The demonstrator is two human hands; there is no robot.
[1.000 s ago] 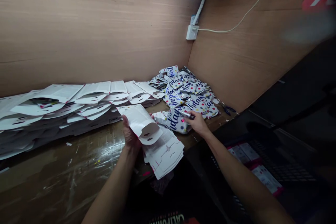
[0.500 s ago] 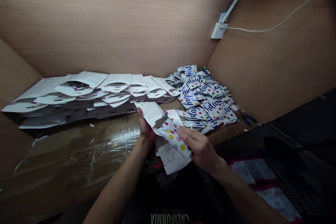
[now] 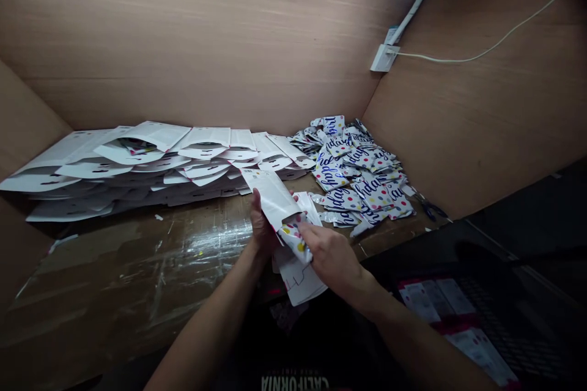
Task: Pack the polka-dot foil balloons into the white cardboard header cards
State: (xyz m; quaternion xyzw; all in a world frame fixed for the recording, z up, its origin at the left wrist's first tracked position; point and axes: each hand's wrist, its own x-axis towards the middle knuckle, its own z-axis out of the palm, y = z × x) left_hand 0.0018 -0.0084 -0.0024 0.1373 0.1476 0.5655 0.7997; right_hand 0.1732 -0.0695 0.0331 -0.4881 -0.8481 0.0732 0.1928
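Note:
My left hand grips a white card sleeve from behind, tilted with its open end toward me. My right hand is closed on a folded dotted foil balloon that sits partly inside the sleeve's open end. Under both hands lies a small stack of flat white sleeves at the table's front edge.
A long overlapping row of white sleeves runs along the back wall. A heap of folded dotted balloons with blue lettering fills the right corner, scissors beside it. A dark crate with red-edged packs is at the lower right.
My right hand took a folded balloon from the heap, brought it to the sleeve in my left hand, and has pushed it partly in. The view swung left.

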